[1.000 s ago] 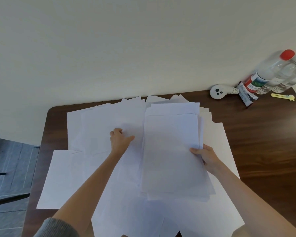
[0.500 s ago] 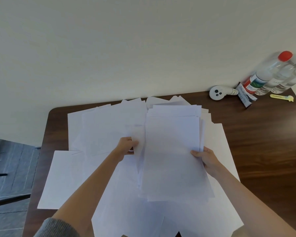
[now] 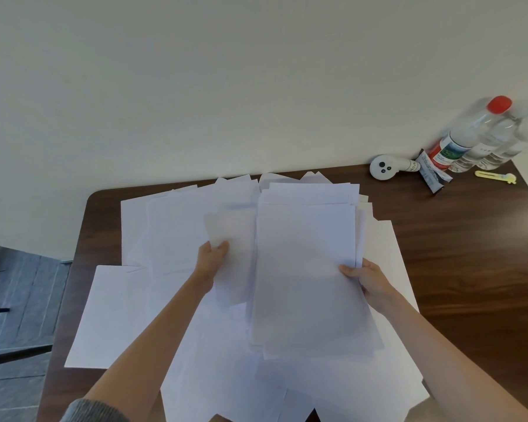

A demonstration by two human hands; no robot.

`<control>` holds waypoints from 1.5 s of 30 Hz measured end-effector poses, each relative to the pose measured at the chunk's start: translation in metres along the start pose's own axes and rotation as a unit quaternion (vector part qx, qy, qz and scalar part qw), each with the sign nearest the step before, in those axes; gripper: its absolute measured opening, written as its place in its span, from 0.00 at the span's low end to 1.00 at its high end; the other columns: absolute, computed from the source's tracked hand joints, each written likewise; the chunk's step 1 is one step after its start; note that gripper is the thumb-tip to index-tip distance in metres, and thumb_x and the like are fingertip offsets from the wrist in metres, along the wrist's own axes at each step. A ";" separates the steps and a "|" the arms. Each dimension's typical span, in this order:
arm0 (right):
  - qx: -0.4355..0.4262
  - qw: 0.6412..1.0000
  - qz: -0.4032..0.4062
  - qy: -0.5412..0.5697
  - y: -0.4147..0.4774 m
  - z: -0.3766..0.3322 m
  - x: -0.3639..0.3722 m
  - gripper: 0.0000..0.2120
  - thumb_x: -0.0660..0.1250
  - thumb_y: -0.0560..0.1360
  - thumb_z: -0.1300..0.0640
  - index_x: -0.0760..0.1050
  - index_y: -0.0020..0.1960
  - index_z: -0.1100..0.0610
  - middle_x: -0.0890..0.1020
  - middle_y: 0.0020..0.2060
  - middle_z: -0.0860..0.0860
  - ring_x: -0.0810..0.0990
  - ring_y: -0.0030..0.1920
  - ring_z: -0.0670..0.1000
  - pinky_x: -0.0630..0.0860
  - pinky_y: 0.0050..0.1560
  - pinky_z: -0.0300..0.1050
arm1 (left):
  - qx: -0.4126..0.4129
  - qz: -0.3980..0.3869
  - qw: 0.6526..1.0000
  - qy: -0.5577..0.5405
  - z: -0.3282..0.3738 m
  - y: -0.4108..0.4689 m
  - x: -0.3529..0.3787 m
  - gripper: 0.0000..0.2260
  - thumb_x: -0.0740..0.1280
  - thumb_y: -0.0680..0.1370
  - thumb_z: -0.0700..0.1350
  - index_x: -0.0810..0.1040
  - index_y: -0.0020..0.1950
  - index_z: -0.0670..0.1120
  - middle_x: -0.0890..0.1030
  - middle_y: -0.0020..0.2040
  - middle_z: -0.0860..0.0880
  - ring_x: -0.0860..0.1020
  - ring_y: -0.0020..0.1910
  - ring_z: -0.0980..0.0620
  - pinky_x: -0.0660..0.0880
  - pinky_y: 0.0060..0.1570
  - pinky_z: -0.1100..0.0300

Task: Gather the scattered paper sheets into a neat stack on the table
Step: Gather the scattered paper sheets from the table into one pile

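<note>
White paper sheets lie scattered and overlapping across the dark wooden table [image 3: 470, 269]. A gathered stack [image 3: 308, 269] sits in the middle, and my right hand [image 3: 368, 278] grips its right edge with the thumb on top. My left hand [image 3: 211, 260] pinches a single sheet [image 3: 232, 236] by its left edge and holds it lifted just left of the stack. More loose sheets [image 3: 110, 315] spread out to the left, along the far side and toward the near edge under my arms.
At the far right corner stand clear water bottles [image 3: 482, 132], one with a red cap. Beside them lie a small white round device [image 3: 384, 167], a dark packet [image 3: 433, 175] and a yellow cutter [image 3: 497, 176]. Bare wood shows at right. Floor lies past the left edge.
My left hand went from resting flat on the loose sheets to pinching one sheet, then lifted it and carried it rightward toward the stack. My right hand stayed on the stack's edge.
</note>
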State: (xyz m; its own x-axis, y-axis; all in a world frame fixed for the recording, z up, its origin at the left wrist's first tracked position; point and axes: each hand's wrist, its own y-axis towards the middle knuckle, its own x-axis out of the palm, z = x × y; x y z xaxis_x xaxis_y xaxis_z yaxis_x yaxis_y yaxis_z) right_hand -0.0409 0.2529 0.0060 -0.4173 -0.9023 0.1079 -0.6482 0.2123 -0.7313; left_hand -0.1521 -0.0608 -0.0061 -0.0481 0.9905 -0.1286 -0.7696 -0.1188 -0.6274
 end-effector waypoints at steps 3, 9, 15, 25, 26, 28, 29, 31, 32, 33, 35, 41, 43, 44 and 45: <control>-0.007 1.000 0.010 0.019 -0.003 -0.001 0.000 0.09 0.66 0.74 0.71 0.80 0.48 0.60 0.86 0.41 0.52 0.84 0.39 0.52 0.82 0.38 0.43 | 0.013 0.031 0.995 -0.095 -0.001 -0.007 -0.006 0.09 0.64 0.80 0.39 0.78 0.59 0.43 0.81 0.50 0.46 0.78 0.49 0.47 0.75 0.45 0.56; -0.015 0.999 0.016 0.023 -0.008 -0.002 0.002 0.09 0.66 0.74 0.70 0.80 0.50 0.60 0.84 0.45 0.54 0.82 0.43 0.54 0.80 0.40 0.45 | -0.024 0.006 0.991 -0.128 -0.019 -0.025 -0.015 0.17 0.68 0.77 0.38 0.71 0.64 0.45 0.80 0.52 0.44 0.80 0.48 0.46 0.78 0.46 0.53; -0.008 1.000 0.023 0.018 -0.010 0.003 0.001 0.09 0.67 0.74 0.70 0.80 0.49 0.59 0.83 0.46 0.54 0.82 0.43 0.55 0.80 0.40 0.44 | 0.008 0.015 0.999 -0.043 0.005 0.000 -0.031 0.20 0.71 0.76 0.37 0.69 0.65 0.43 0.81 0.53 0.41 0.80 0.50 0.44 0.78 0.49 0.52; -0.019 0.996 0.059 0.057 -0.010 0.011 -0.009 0.13 0.67 0.74 0.69 0.77 0.58 0.61 0.83 0.50 0.54 0.81 0.47 0.55 0.77 0.44 0.46 | -0.006 -0.125 0.949 0.289 0.012 0.003 -0.001 0.04 0.71 0.74 0.38 0.79 0.44 0.38 0.78 0.40 0.43 0.79 0.37 0.47 0.78 0.30 0.63; -0.018 0.996 0.062 0.061 -0.009 0.011 -0.010 0.14 0.67 0.74 0.68 0.76 0.59 0.61 0.82 0.51 0.54 0.81 0.47 0.55 0.77 0.44 0.46 | -0.036 -0.154 0.940 0.304 0.010 -0.003 -0.003 0.05 0.71 0.75 0.38 0.79 0.46 0.38 0.79 0.41 0.42 0.79 0.37 0.48 0.79 0.29 0.63; -0.015 0.996 0.064 0.066 -0.009 0.012 -0.010 0.14 0.67 0.74 0.68 0.76 0.59 0.61 0.82 0.51 0.54 0.81 0.47 0.55 0.76 0.43 0.46 | -0.089 -0.218 0.915 0.327 0.006 -0.016 -0.009 0.09 0.68 0.78 0.41 0.79 0.52 0.35 0.82 0.44 0.40 0.81 0.39 0.48 0.79 0.32 0.61; -0.014 0.996 0.065 0.066 -0.008 0.012 -0.009 0.15 0.67 0.74 0.69 0.76 0.60 0.61 0.82 0.51 0.55 0.81 0.47 0.55 0.76 0.43 0.46 | -0.107 -0.244 0.907 0.327 0.003 -0.021 -0.011 0.12 0.66 0.79 0.43 0.79 0.55 0.34 0.83 0.46 0.40 0.82 0.41 0.47 0.80 0.35 0.60; -0.012 0.996 0.065 0.067 -0.006 0.013 -0.007 0.15 0.67 0.74 0.69 0.76 0.60 0.62 0.82 0.51 0.55 0.81 0.47 0.54 0.77 0.43 0.46 | -0.109 -0.261 0.909 0.306 -0.002 -0.026 -0.014 0.16 0.62 0.82 0.49 0.79 0.59 0.37 0.83 0.52 0.40 0.82 0.45 0.46 0.80 0.42 0.58; -0.012 0.996 0.063 0.067 -0.005 0.013 -0.005 0.15 0.67 0.74 0.69 0.76 0.59 0.62 0.82 0.51 0.55 0.81 0.46 0.54 0.77 0.44 0.46 | -0.093 -0.253 0.921 0.283 -0.004 -0.026 -0.014 0.17 0.60 0.83 0.50 0.78 0.60 0.39 0.83 0.53 0.41 0.82 0.48 0.46 0.79 0.44 0.58; -0.013 0.996 0.059 0.064 -0.004 0.013 -0.003 0.14 0.67 0.74 0.70 0.76 0.59 0.62 0.82 0.50 0.54 0.81 0.46 0.54 0.77 0.45 0.47 | -0.072 -0.237 0.935 0.254 -0.006 -0.026 -0.012 0.16 0.59 0.83 0.51 0.77 0.61 0.41 0.82 0.54 0.41 0.82 0.49 0.46 0.78 0.46 0.58; -0.016 0.997 0.050 0.053 -0.001 0.013 0.001 0.13 0.67 0.74 0.69 0.78 0.57 0.61 0.83 0.48 0.53 0.81 0.45 0.54 0.77 0.49 0.47 | -0.041 -0.201 0.958 0.202 -0.008 -0.026 -0.006 0.15 0.58 0.83 0.50 0.76 0.62 0.42 0.81 0.56 0.41 0.81 0.49 0.47 0.78 0.46 0.58; -0.020 0.999 0.032 0.025 0.009 0.014 0.014 0.11 0.68 0.74 0.67 0.79 0.55 0.57 0.83 0.48 0.52 0.80 0.46 0.55 0.73 0.46 0.46 | -0.041 -0.203 0.956 0.210 -0.010 -0.020 0.006 0.16 0.56 0.83 0.51 0.76 0.56 0.40 0.77 0.47 0.44 0.75 0.44 0.48 0.74 0.46 0.57; -0.027 0.999 0.023 0.016 0.014 0.015 0.018 0.13 0.67 0.75 0.68 0.78 0.58 0.59 0.83 0.49 0.53 0.81 0.45 0.53 0.76 0.42 0.43 | -0.035 -0.212 0.944 0.250 -0.008 -0.019 0.012 0.13 0.53 0.84 0.49 0.74 0.51 0.44 0.72 0.44 0.45 0.70 0.42 0.50 0.69 0.43 0.57; -0.032 0.999 0.027 0.010 0.016 0.015 0.020 0.14 0.67 0.75 0.68 0.77 0.59 0.60 0.82 0.50 0.54 0.81 0.44 0.52 0.77 0.39 0.41 | -0.029 -0.212 0.939 0.268 -0.008 -0.018 0.014 0.12 0.53 0.84 0.49 0.73 0.51 0.44 0.71 0.45 0.45 0.68 0.43 0.50 0.66 0.42 0.57; -0.037 0.999 0.033 0.003 0.018 0.016 0.021 0.15 0.66 0.75 0.69 0.76 0.60 0.60 0.82 0.50 0.55 0.81 0.43 0.51 0.77 0.38 0.40 | -0.024 -0.215 0.936 0.279 -0.008 -0.017 0.016 0.13 0.53 0.84 0.49 0.73 0.52 0.44 0.72 0.46 0.45 0.69 0.44 0.50 0.66 0.43 0.57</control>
State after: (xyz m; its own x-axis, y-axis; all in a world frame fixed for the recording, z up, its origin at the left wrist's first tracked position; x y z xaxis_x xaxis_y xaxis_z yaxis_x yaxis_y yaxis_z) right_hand -0.0516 0.2316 -0.0154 -0.4644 -0.8832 0.0651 -0.6637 0.2984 -0.6859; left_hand -0.1349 -0.0439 -0.0041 0.6094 0.7593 -0.2283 -0.6108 0.2660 -0.7458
